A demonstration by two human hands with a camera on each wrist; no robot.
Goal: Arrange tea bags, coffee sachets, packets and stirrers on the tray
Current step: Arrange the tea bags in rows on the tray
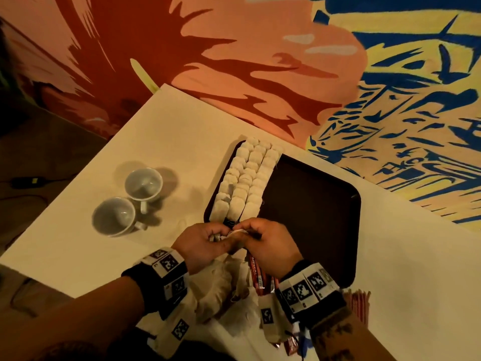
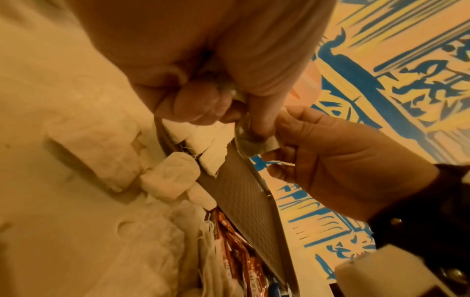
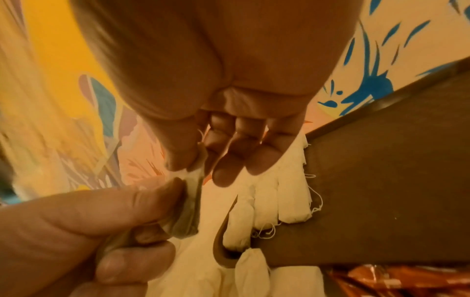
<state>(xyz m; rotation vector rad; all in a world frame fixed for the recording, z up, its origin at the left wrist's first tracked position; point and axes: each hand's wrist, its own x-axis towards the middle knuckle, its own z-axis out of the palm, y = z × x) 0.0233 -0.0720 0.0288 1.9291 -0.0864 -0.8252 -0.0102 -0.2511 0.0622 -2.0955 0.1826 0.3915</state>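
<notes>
A dark brown tray (image 1: 312, 204) lies on the white table, with three rows of white tea bags (image 1: 247, 178) along its left side. Both hands meet at the tray's near edge. My left hand (image 1: 216, 237) and right hand (image 1: 244, 230) pinch one tea bag (image 1: 235, 234) between them. In the right wrist view, thumb and forefinger pinch the top of this tea bag (image 3: 193, 201), and the left hand (image 3: 157, 217) grips its lower part. The left wrist view shows the same tea bag (image 2: 250, 140) above the tray (image 2: 244, 201). Under my wrists lie loose tea bags (image 1: 221, 290) and red coffee sachets (image 1: 256, 272).
Two white cups (image 1: 143, 185) (image 1: 114, 216) stand on the table left of the tray. A bundle of reddish stirrers (image 1: 360, 303) lies near the tray's front right corner. The right part of the tray is bare. A painted wall runs behind the table.
</notes>
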